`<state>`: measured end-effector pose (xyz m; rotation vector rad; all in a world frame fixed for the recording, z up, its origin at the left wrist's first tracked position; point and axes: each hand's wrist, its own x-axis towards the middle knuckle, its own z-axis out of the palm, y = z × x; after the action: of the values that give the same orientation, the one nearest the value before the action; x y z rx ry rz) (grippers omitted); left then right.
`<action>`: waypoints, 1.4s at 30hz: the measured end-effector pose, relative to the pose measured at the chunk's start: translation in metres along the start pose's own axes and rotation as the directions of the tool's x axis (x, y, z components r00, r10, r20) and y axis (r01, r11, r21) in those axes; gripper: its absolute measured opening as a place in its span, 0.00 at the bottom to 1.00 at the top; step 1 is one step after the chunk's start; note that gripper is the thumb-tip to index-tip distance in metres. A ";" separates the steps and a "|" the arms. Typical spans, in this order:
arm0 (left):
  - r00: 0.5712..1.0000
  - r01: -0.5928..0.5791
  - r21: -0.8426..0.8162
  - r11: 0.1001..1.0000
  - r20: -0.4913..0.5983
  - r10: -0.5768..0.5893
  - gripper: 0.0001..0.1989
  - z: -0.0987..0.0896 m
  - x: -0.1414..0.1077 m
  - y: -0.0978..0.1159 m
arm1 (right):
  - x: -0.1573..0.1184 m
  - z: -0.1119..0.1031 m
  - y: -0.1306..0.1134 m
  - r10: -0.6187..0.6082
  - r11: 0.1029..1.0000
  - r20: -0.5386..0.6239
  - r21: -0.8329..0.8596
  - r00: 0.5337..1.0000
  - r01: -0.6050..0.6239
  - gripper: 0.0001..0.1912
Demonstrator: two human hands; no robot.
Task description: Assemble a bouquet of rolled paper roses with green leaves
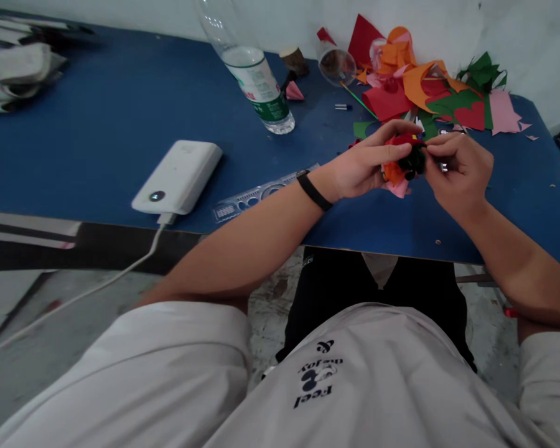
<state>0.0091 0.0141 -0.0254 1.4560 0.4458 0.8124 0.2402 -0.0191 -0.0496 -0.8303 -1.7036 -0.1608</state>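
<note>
Left hand and right hand, fingers closed on small paper flower bundle above counter; likely light, soft, crushable; pinch gently at base

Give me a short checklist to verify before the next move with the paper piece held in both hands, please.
1. Left hand grips the paper piece: ok.
2. Right hand touches the piece at its dark green part: ok.
3. Piece held above the blue table, not resting on it: cannot tell.
4. Paper scraps lie close behind the hands: ok.
5. Water bottle stands upright, apart from the hands: ok.
6. Power bank cable hangs off the table edge: not ok.
</note>
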 end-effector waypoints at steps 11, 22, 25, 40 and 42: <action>0.995 0.093 -0.212 0.973 -0.015 -0.098 0.20 0.004 0.000 -0.005 | 0.013 -0.007 -0.022 -0.026 0.999 0.101 0.038 0.995 0.022 0.05; 0.991 -0.128 0.209 0.970 -0.017 0.134 0.44 -0.020 0.008 -0.002 | 0.015 -0.012 0.000 0.005 0.999 0.144 0.045 0.990 -0.011 0.07; 0.984 -0.150 0.248 0.957 -0.059 0.170 0.40 -0.022 0.009 0.000 | 0.015 -0.013 0.005 0.067 0.997 0.183 0.017 0.981 -0.071 0.07; 0.996 -0.081 0.170 0.982 -0.030 0.088 0.26 -0.021 0.008 0.003 | 0.024 -0.022 0.007 -0.153 0.986 0.259 0.100 0.954 0.131 0.08; 0.997 -0.069 0.164 0.984 -0.033 0.075 0.27 -0.022 0.009 0.002 | 0.022 -0.022 0.008 -0.147 0.988 0.285 0.094 0.947 0.125 0.09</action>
<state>-0.0013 0.0354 -0.0238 1.6171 0.5013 0.8799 0.2612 -0.0144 -0.0252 -0.7059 -2.0339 -0.0692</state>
